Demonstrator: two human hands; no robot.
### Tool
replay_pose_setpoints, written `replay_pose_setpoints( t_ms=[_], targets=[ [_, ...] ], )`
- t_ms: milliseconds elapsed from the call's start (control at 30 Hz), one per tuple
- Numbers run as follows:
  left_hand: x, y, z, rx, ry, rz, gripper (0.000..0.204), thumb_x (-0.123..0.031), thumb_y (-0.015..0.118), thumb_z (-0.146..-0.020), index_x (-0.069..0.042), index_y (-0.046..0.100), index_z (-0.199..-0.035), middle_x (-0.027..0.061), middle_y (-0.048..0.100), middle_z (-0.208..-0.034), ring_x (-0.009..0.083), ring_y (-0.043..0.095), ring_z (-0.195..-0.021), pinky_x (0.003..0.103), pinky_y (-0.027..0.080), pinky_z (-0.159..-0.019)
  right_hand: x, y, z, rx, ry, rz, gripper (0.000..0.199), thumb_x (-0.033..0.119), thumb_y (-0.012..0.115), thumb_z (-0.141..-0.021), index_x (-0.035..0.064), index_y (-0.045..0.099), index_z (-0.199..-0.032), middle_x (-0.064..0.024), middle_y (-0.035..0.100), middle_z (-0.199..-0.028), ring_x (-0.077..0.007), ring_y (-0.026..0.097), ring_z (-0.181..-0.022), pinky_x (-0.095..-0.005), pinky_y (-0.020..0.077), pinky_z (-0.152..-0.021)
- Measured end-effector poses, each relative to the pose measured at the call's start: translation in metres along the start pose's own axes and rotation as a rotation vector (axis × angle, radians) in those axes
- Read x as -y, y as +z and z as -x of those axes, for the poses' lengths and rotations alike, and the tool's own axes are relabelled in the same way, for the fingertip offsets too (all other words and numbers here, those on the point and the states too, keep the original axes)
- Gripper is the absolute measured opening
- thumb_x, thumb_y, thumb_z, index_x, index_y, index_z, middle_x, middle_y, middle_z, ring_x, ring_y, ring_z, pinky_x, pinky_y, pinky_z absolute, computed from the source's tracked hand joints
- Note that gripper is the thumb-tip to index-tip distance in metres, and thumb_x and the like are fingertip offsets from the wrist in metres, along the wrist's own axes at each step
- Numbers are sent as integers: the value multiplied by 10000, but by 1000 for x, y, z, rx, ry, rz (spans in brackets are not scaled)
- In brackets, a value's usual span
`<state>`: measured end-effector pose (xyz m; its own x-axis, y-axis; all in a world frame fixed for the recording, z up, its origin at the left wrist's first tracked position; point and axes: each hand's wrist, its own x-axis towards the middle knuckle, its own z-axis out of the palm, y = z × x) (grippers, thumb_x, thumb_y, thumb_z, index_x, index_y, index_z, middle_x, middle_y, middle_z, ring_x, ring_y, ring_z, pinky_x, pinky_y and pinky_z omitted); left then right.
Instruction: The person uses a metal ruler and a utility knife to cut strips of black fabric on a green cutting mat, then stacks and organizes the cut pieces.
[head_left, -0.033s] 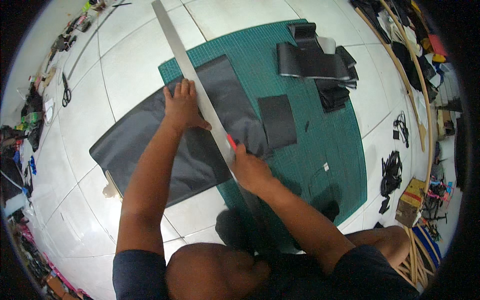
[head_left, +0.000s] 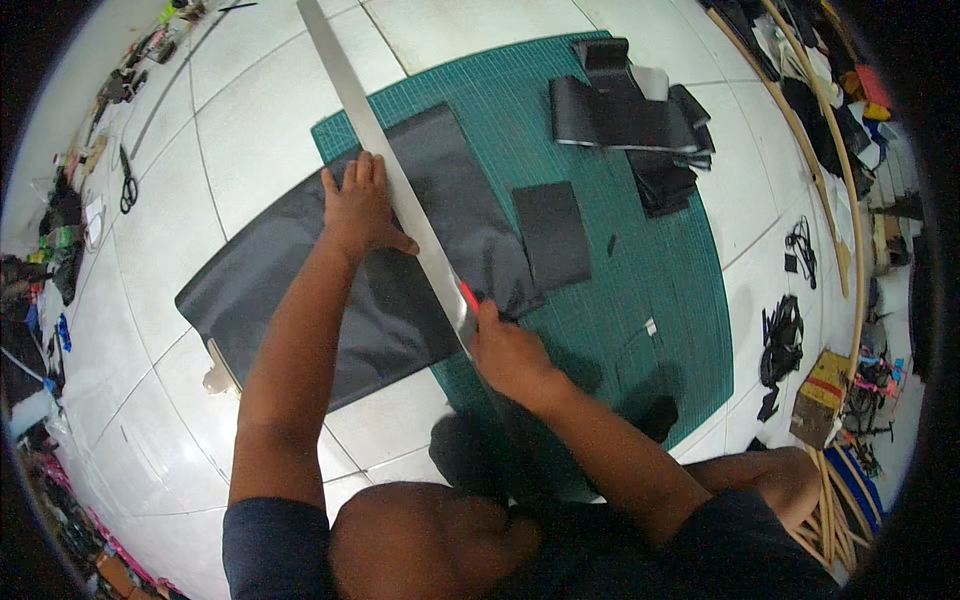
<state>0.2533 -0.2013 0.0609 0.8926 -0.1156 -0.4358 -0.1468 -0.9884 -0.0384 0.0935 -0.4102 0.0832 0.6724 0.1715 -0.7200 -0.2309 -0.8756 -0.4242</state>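
A long metal ruler (head_left: 350, 90) lies slantwise across a sheet of black material (head_left: 270, 270), which rests partly on a green cutting mat (head_left: 660, 270) and partly on the tiles. My left hand (head_left: 358, 210) is open, its fingers stretched out, pressing on the ruler and the sheet beside it. Closed around a slim red cutter knife (head_left: 469, 297), my right hand (head_left: 510, 350) is at the ruler's right edge, nearer to me. The knife's blade is too small to make out. A small black rectangle (head_left: 552, 235) of material lies right of the sheet.
Folded black strips (head_left: 620, 115) are piled on the mat's far right. Black scissors (head_left: 128, 180) lie on the white tiled floor (head_left: 160, 240) at left. To the right are a bundle of black straps (head_left: 782, 345), a worn box (head_left: 822, 400) and long canes (head_left: 850, 200).
My right hand has slid slightly nearer to me along the ruler with the cutter knife. My left hand stays in place on the ruler; the whole view has shifted a little.
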Motion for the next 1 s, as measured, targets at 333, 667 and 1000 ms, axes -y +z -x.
replay_pose_setpoints(
  t_ms=[333,667,1000],
  targets=[
    [-8,-10,-6,34,17,43,1556,-604,955,-368,26,155,-1544,225,247,-1586,379,213,-1495,630,183,-1185,-70,25,103,125,101,127,294,294,473,-1025,24,413,-1124,-254,673,-881,-468,673,-814,-557,513,-717],
    [5,-11,-47,-488,25,291,728,-462,698,-863,60,518,-1337,269,540,-1348,419,552,-1214,470,439,-1048,-80,-51,45,-478,-199,-198,397,315,546,-995,-33,484,-1175,-296,601,-1195,-448,596,-1114,-519,461,-930],
    [-3,-23,-95,-419,167,358,292,-200,668,-870,-35,673,-1111,193,652,-1125,393,604,-1107,484,484,-955,-126,-35,-8,-654,-268,65,489,278,563,-977,-55,463,-1321,-266,517,-1392,-404,476,-1324,-509,330,-1104]
  ],
)
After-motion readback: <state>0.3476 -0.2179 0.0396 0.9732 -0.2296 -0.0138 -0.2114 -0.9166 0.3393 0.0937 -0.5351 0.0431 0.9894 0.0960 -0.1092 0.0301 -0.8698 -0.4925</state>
